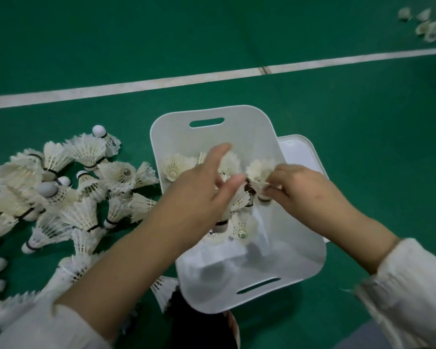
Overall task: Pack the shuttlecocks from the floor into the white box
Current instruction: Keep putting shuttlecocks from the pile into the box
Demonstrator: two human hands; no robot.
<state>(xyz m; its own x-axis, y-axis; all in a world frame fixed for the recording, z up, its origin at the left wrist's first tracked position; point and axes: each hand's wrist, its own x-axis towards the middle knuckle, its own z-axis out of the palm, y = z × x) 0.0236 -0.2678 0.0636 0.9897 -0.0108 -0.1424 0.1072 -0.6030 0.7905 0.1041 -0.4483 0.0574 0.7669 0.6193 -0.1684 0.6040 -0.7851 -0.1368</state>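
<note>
Pinching feather shuttlecock (pixel 258 172) w/ right hand (pixel 297 190) over white box (pixel 161 137), nr its right wall. Hovering left hand (pixel 199 190) above box middle, fingers loose & spread, gripping nothing. Lying inside box: several packed shuttlecocks (pixel 241 229). Lying on floor (pixel 363 147) just beside box's left wall: big shuttlecock pile (pixel 81 187).
</note>
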